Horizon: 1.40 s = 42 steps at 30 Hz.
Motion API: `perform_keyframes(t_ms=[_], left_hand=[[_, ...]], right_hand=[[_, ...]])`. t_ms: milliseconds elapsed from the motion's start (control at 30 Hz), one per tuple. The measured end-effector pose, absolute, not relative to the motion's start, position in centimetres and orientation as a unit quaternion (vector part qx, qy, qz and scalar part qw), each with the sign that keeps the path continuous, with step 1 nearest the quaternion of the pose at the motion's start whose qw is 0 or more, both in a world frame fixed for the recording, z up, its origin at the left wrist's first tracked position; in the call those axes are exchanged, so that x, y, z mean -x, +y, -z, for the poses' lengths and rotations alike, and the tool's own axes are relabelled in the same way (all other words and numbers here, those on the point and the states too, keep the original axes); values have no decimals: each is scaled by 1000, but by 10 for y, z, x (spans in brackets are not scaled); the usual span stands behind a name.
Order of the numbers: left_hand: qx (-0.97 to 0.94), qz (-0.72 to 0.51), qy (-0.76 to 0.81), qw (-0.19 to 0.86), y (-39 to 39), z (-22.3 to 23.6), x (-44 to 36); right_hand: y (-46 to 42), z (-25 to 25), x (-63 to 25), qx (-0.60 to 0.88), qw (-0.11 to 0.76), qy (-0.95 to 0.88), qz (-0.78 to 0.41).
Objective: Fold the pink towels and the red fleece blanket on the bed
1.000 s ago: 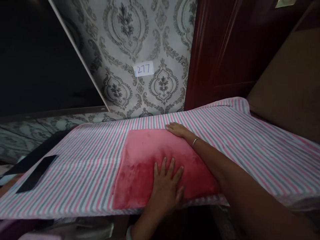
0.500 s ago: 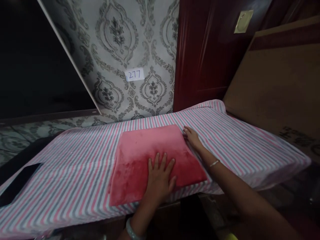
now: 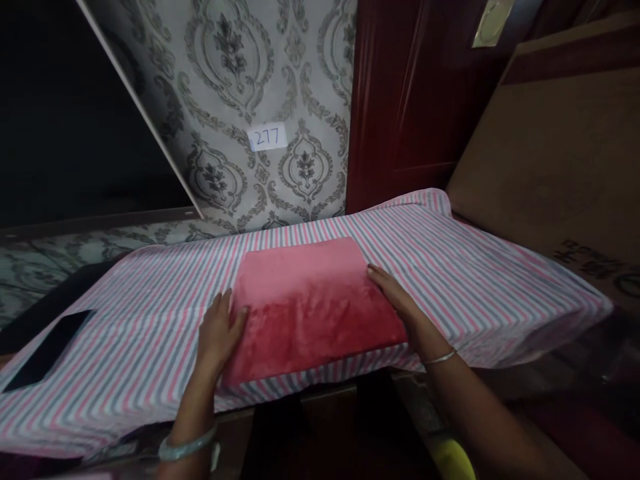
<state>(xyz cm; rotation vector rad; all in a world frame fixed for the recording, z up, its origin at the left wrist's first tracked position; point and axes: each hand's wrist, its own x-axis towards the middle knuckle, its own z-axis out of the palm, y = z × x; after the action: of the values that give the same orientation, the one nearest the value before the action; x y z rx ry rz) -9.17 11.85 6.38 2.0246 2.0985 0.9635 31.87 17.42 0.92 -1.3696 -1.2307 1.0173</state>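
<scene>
A flat, folded plush cloth [image 3: 305,307], light pink at the back and deep red at the front, lies on a striped table cover [image 3: 165,327]. At its left edge is my left hand [image 3: 217,333], thumb on the plush and fingers stretched out beside it. My right hand [image 3: 393,290] rests along the right edge with its fingers extended and close together; its thumb is hidden. Neither hand lifts the cloth.
A dark phone or tablet [image 3: 47,350] lies on the left of the table. Behind stand a large black screen [image 3: 85,127], a patterned wall [image 3: 230,100] and a dark red door [image 3: 400,100]. A big cardboard box [image 3: 565,147] is at the right.
My left hand has moved from the middle of the plush cloth to its left edge. My right hand has come slightly down along the right edge. The cloth's surface looks smoother.
</scene>
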Motion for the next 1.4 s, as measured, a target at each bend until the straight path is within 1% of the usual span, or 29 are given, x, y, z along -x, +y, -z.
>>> perform_keyframes(t_ms=[100,167,333,467,600,733,833,900,1033,1133,1233,1333,1400], left_hand=[[-615,-333,700,144,114,-53,108],[-594,-353,698,189,110,-52,105],[-480,-406,697,344,114,-69,90],[-409,-465,658,428,123,-83,83],[-363,-520,586,504,119,-101,71],[-375,-598,507,495,106,-115,49],[-381,-612,466,513,97,-102,30],[-388,-596,451,539,93,-82,19],[-382,-576,460,557,90,-48,9],[-389,-573,471,546,90,-40,8],[-406,-574,480,525,90,-42,6],[-432,-582,492,483,91,-44,2],[-434,-586,485,484,92,-47,0]], right_hand=[[168,-16,-313,542,526,-415,-507],[163,-22,-309,525,529,-387,-543],[154,-35,-301,460,527,-402,-591],[163,-46,-300,424,515,-431,-607],[185,-74,-311,457,532,-442,-559],[198,-110,-341,445,539,-480,-531],[198,-111,-368,408,575,-468,-532],[194,-93,-384,424,598,-415,-538],[175,-37,-408,469,561,-295,-615],[150,-4,-417,437,604,-239,-623],[118,12,-414,399,654,-205,-610],[86,14,-395,359,679,-161,-620],[70,11,-375,338,686,-135,-630]])
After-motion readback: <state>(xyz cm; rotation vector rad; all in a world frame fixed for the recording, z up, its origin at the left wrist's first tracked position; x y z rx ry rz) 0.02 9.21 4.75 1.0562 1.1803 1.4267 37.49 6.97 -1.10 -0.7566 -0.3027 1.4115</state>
